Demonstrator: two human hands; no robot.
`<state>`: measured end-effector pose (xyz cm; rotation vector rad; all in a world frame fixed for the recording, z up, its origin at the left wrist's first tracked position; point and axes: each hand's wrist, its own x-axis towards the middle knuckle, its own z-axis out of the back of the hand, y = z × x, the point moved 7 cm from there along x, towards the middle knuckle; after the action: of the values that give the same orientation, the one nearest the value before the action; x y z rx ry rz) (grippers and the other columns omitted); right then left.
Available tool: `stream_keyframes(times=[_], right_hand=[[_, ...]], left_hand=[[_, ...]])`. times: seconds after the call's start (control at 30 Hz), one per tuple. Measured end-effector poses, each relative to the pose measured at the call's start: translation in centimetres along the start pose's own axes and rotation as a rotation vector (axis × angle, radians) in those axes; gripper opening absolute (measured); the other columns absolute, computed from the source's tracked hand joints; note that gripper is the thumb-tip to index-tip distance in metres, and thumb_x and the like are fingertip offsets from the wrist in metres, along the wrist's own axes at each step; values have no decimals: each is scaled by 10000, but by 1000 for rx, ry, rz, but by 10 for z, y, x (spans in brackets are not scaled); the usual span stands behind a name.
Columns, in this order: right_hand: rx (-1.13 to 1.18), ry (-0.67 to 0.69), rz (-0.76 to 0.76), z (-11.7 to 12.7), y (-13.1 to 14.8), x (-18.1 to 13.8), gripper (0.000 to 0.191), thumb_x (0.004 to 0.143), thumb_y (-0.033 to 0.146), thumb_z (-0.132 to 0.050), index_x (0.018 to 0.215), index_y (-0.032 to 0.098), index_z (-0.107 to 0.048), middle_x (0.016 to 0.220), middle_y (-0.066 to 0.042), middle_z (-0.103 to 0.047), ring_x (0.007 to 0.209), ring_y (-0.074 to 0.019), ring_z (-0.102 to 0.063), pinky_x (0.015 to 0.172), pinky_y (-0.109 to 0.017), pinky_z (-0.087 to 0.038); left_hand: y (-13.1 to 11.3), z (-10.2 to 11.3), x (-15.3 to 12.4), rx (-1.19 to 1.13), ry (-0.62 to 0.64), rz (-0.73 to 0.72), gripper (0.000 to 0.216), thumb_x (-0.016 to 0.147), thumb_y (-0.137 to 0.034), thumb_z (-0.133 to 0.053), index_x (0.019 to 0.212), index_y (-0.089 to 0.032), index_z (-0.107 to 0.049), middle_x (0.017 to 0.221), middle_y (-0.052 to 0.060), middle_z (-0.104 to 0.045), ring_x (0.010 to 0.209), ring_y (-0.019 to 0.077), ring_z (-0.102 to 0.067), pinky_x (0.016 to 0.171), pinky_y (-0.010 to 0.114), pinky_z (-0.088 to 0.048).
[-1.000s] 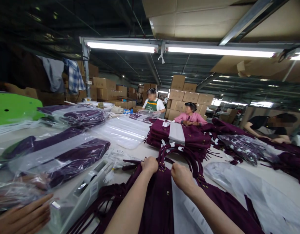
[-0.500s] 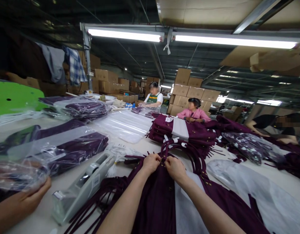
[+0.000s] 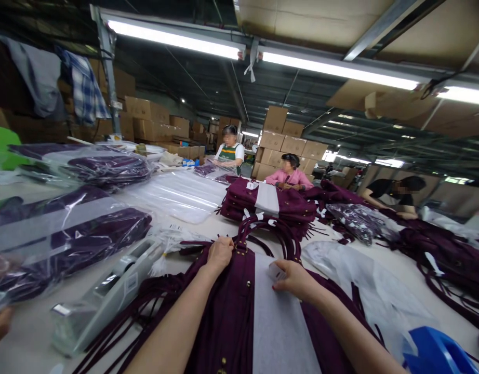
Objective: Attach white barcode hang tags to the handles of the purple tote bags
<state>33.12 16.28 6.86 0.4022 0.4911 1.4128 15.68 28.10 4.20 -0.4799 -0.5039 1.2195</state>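
A dark purple bag [image 3: 229, 311] with brass-coloured fittings lies before me, a white paper-like strip [image 3: 276, 322] running down its front. At the base of a handle, next to a metal ring, my left hand [image 3: 221, 253] is closed on the bag's top edge. Over the white strip, my right hand [image 3: 296, 279] pinches a small white tag [image 3: 276, 271] with faint print. The bag's looped handles [image 3: 288, 236] stretch away from me, with white tags on some loops. Long purple fringe strands spread out to the left.
Left of the bag stands a tape dispenser [image 3: 103, 296]. Plastic-wrapped purple goods [image 3: 79, 234] lie beyond it, near a co-worker's hand [image 3: 0, 327]. A stack of purple bags [image 3: 268, 202] is ahead. Clear plastic [image 3: 360, 275] and a blue object [image 3: 438, 353] lie right. Several people work around the table.
My right hand has left the handle base, moving right and down to the white strip, and now holds a white tag. My left hand stays by the ring. The view has turned right.
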Motion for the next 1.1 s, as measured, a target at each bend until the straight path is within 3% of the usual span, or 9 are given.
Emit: stream_keyframes(times=[0.07, 0.13, 0.2, 0.3, 0.4, 0.5, 0.7, 0.87, 1.1], right_hand=[[25, -59, -1, 3, 0, -1, 84, 602, 85, -569, 590, 168, -562, 536, 36, -497, 591, -124, -485, 543, -210, -310], [71, -87, -13, 6, 1, 0, 107, 650, 104, -528, 561, 164, -531, 504, 33, -465, 560, -120, -475, 532, -213, -319], [146, -65, -29, 6, 4, 2, 63, 660, 114, -524, 680, 154, -569, 512, 36, -480, 524, -115, -482, 509, -210, -344], [268, -6, -44, 1, 11, 3, 338, 673, 139, -540, 1011, 143, -558, 569, 40, -520, 520, -113, -511, 508, -204, -391], [311, 24, -60, -10, 16, 3, 427, 698, 167, -546, 1124, 153, -527, 588, 38, -518, 550, -112, -524, 543, -205, -410], [228, -16, -72, -20, 16, 5, 372, 698, 150, -548, 1068, 147, -581, 596, 20, -512, 582, -129, -519, 579, -230, -403], [-39, -250, 11, -17, 21, 2, 334, 686, 213, -620, 1020, 197, -609, 956, -59, -533, 874, -191, -512, 750, -276, -378], [-69, -230, 112, -21, 22, 2, 83, 742, 217, -558, 757, 211, -639, 796, -17, -592, 816, -174, -538, 734, -256, -387], [-187, -212, 190, -28, 28, 3, 118, 784, 177, -482, 736, 173, -590, 793, -37, -577, 806, -172, -521, 723, -260, -371]], left_hand=[[-2, 3, -3, 44, -43, 8, 192, 782, -179, -430, 799, -183, -621, 889, 62, -578, 764, 168, -571, 655, 254, -386], [-4, 7, -6, 73, -79, 18, 215, 796, -176, -403, 819, -175, -618, 915, 73, -558, 743, 166, -573, 649, 259, -385], [-6, 13, -10, 85, -113, 31, 197, 789, -176, -422, 815, -165, -617, 919, 76, -551, 736, 161, -572, 655, 256, -385], [-7, 21, -15, 69, -168, 59, 154, 772, -178, -465, 790, -152, -615, 894, 72, -558, 733, 153, -568, 659, 245, -384], [-5, 25, -21, 16, -222, 82, 140, 767, -169, -473, 730, -144, -606, 829, 64, -577, 740, 149, -562, 674, 235, -385], [-4, 25, -25, -59, -261, 72, 130, 752, -168, -498, 651, -152, -577, 741, 34, -581, 725, 135, -551, 699, 222, -385], [-4, 24, -30, -206, -336, 18, 136, 726, -167, -506, 591, -168, -523, 686, 6, -557, 672, 118, -521, 705, 224, -386], [-4, 22, -33, -311, -360, -25, 152, 703, -173, -520, 554, -177, -490, 643, -11, -538, 659, 115, -518, 700, 224, -394], [-4, 14, -35, -418, -357, -56, 155, 688, -189, -528, 539, -167, -489, 598, -22, -520, 606, 103, -507, 645, 216, -391]])
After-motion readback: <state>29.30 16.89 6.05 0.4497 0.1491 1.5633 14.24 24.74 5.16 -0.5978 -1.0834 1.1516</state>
